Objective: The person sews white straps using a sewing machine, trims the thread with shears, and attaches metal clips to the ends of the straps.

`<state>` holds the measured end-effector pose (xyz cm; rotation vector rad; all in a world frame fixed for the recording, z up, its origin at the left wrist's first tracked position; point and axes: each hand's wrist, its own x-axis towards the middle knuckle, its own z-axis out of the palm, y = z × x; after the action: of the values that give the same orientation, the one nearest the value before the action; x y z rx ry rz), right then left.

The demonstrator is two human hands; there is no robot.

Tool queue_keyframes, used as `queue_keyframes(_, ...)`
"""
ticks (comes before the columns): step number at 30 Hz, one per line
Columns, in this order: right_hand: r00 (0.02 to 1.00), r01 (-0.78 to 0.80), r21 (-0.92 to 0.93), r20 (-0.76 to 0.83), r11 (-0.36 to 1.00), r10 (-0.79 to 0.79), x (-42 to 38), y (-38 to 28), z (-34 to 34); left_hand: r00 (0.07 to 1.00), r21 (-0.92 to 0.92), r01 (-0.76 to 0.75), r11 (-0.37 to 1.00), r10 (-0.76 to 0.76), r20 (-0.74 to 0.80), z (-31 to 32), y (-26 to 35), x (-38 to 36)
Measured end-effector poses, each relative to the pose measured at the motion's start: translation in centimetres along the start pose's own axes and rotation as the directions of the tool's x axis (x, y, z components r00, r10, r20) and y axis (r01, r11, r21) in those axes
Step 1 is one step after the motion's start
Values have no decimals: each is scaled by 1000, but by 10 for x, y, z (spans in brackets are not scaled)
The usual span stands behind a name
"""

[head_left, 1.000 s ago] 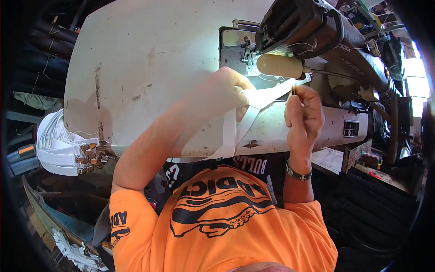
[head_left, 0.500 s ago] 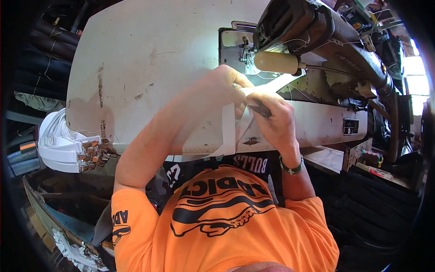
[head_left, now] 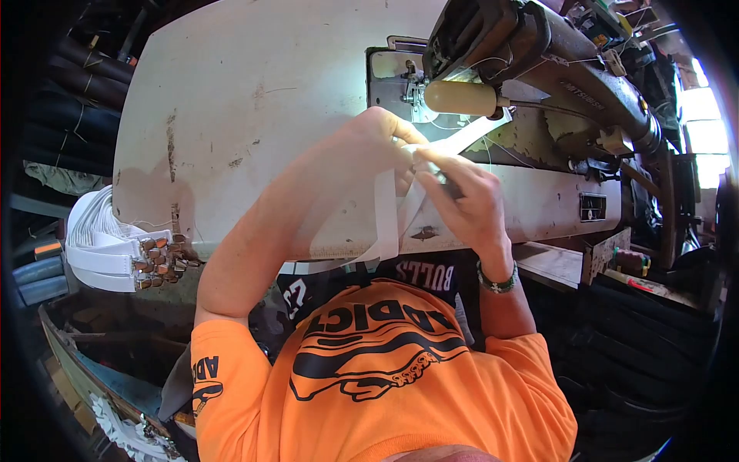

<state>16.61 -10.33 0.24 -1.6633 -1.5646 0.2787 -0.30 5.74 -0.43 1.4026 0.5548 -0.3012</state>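
Observation:
My left hand [head_left: 396, 137] is closed on a white flat strap [head_left: 387, 208], its fingertips meeting those of my right hand in front of the sewing machine. My right hand [head_left: 468, 185] is closed too, with dark thread snips [head_left: 453, 188] tucked in its palm, partly hidden by the fingers. Between the fingertips a bit of the strap shows, bright under the lamp. One length of strap runs up to the right toward the machine bed. Another hangs down from the hands and curves over the table's front edge onto my lap.
The sewing machine [head_left: 570, 73] with a cream cylindrical part [head_left: 460, 98] stands at the upper right of the worn white table [head_left: 231, 100]. A bundle of white straps with metal ends [head_left: 100, 242] hangs over the left edge. A thread spool [head_left: 631, 262] lies at the right.
My right hand has turned slightly, and its fingertips have moved up to the left hand's. The snips show less than before. The left hand has barely moved.

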Motion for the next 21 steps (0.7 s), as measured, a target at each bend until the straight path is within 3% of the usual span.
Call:
queue_keyframes(5,992,88,-112,102,990,-76,10,2,4,999,26,23,999,-23,25,-1,3,0)
queue_keyframes(8,996,49,-38,71,998,-46,9,11,11,999,38,28,999,-29,34,1,3,0)
queue_keyframes(10,987,-158,313,72,937,143,-1,16,-5,999,45,29,999,-31,28,1,3,-1)
queue_keyframes(12,956,-290,636,159,715,247,-14,14,-20,999,39,28,999,-29,23,2,1,-4)
queue_keyframes(16,952,-297,697,164,652,258,-25,21,-19,1000,-9,3,1000,-3,26,2,11,-1)
queue_keyframes(20,956,-282,749,167,599,241,-21,16,-16,997,-331,-69,941,70,-10,8,28,-1)
queue_keyframes(21,956,-287,740,177,608,235,-21,12,-16,996,-419,-36,907,65,54,7,25,1)
